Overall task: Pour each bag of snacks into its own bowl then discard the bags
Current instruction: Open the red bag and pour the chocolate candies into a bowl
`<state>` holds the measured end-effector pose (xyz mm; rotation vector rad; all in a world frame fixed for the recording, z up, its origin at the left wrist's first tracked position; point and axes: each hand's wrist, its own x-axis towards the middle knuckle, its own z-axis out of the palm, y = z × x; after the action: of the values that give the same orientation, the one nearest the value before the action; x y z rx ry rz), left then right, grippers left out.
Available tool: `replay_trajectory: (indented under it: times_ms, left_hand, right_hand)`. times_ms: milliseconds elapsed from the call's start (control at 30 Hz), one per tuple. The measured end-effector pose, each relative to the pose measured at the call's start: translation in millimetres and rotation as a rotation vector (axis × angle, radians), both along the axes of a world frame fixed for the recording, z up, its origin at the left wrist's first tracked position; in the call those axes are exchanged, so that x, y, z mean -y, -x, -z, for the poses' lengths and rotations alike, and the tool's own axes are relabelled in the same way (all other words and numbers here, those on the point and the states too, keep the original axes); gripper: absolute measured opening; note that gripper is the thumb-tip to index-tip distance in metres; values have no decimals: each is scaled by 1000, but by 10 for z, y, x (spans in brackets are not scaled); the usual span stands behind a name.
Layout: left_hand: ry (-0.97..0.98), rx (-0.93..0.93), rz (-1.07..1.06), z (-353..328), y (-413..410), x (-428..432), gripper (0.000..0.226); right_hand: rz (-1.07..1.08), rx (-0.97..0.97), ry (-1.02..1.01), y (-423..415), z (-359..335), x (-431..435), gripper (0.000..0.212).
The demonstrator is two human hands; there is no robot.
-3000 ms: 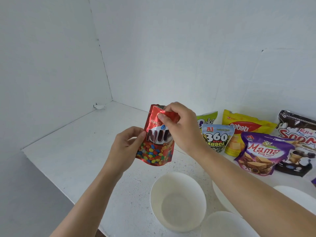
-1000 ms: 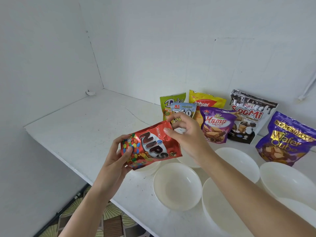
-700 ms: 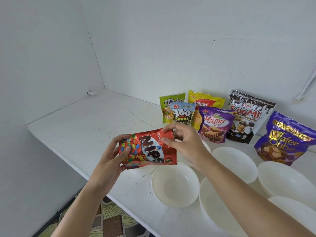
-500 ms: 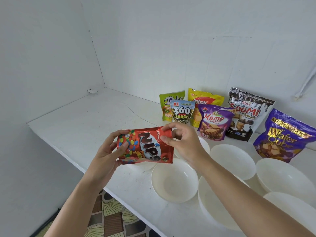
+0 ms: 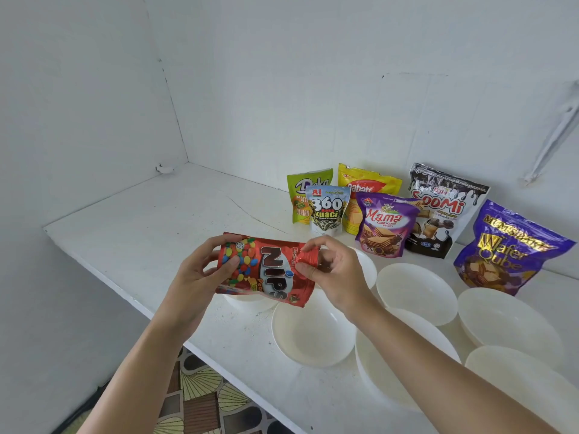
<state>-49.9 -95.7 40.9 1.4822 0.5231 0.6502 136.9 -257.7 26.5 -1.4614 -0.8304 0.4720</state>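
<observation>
Red foil candy bag (image 5: 266, 270) held sideways above white plastic bowls (image 5: 313, 339), our left hand (image 5: 194, 277) clasping its base, right hand (image 5: 335, 274) pinching its top; we judge nothing poured, six colourful snack bags (image 5: 385, 227) waiting.

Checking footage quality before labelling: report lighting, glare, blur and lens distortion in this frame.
Head view: soft even light, faint shadows under the bowls; mild glare on the red Nips bag; wide-angle lens tilts the wall corner; the Mama bag label reads sharp.
</observation>
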Motion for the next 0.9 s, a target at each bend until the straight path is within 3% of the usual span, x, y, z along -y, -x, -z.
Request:
replay_trajectory:
  times_ms: [267,433,633,900]
  left_hand:
    - [10,-72,23,102,-78,72,28]
    - [-34,-55,2,27,-125,108,29]
    - [-242,33,-71,-141,-192,184,25]
    - [-300,-57,-27,-133,-239,210,26]
  right_hand:
    - [12,57,148,-48,194,90,29]
    - [49,63,91,-61,145,92,26]
    - [51,-29,-47,-31,43,85,24]
    - [89,-41,32,-40,183,122,26]
